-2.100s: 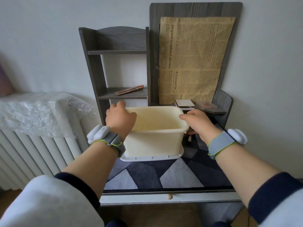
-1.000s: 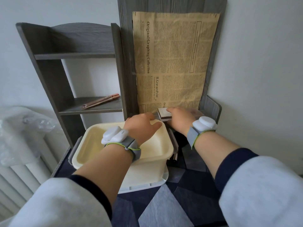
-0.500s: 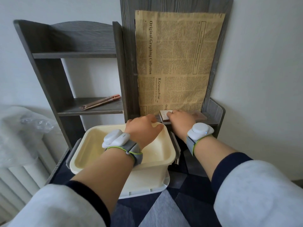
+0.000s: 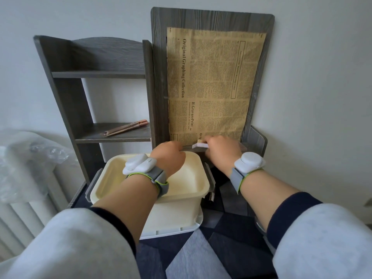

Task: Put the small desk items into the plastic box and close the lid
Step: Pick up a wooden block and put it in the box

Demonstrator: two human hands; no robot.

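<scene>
Your cream plastic box stands open on the patterned tabletop, resting on its white lid, which lies flat beneath it with an edge showing along the front. As far as you can see past your left forearm, the inside of the box holds nothing; part of the floor is hidden. Grey latches hang at its left and right ends. Your left hand is curled loosely over the far rim of the box, fingers folded under so you cannot tell whether it grips the rim. Your right hand reaches past the box's far right corner to the low ledge at the foot of the dark backboard, where its fingers pinch one small white flat block; the block's long axis runs left to right, its free end pointing left toward your other hand. The rest of it is covered by your fingers. One copper-coloured pen lies on the lower shelf of the grey shelf unit, its long axis slanting from lower left to upper right, well apart from the box. A sheet of brown newsprint hangs on the backboard. Each wrist wears one white tracker on a grey band.
</scene>
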